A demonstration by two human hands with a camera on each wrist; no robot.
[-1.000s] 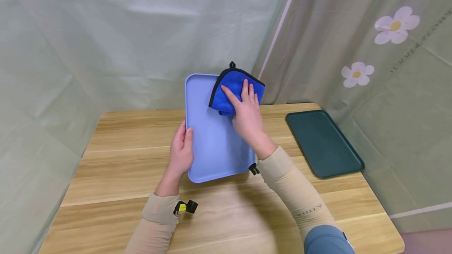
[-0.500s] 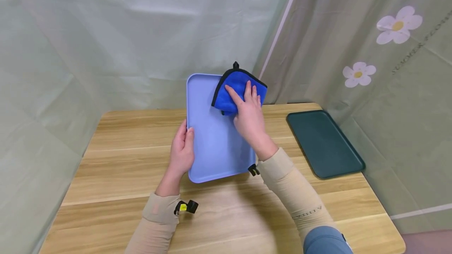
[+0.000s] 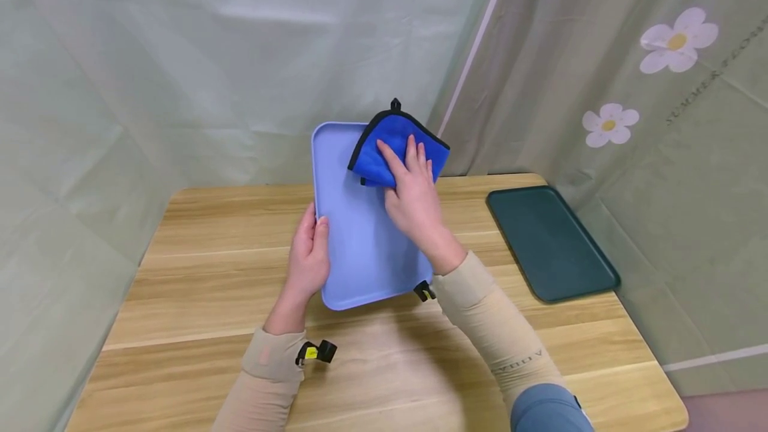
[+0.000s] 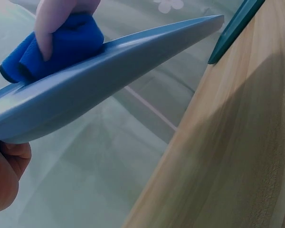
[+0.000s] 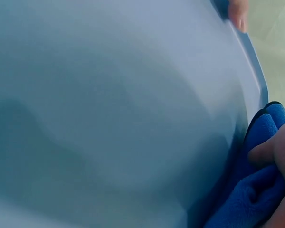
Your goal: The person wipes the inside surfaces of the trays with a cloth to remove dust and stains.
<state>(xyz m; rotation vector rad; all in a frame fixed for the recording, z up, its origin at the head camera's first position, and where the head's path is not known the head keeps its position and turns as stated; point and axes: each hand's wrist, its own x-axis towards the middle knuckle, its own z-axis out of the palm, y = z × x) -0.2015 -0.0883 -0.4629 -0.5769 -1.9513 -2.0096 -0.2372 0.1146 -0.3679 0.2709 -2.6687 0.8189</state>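
A light blue-purple tray (image 3: 366,245) is held tilted above the table. My left hand (image 3: 309,259) grips its left rim, thumb on the inner side and the other fingers behind. A blue cloth (image 3: 384,155) with black edging and a small black loop lies over the tray's upper right part. With fingers straight and spread, my right hand (image 3: 417,205) presses the cloth on the tray. In the left wrist view the cloth (image 4: 69,47) looks folded and bunched under the thumb. The right wrist view shows the tray's surface (image 5: 123,104) close up, the cloth at its edge.
A dark green tray (image 3: 552,242) lies on the right side of the wooden table (image 3: 222,272). Pale curtains (image 3: 270,52) hang behind and at both sides, the right one printed with white flowers. Small black cameras are strapped at both wrists.
My right hand and the cloth shift slightly right, then back left and a little upward across the tray. The left hand keeps its grip, and the tray barely moves.
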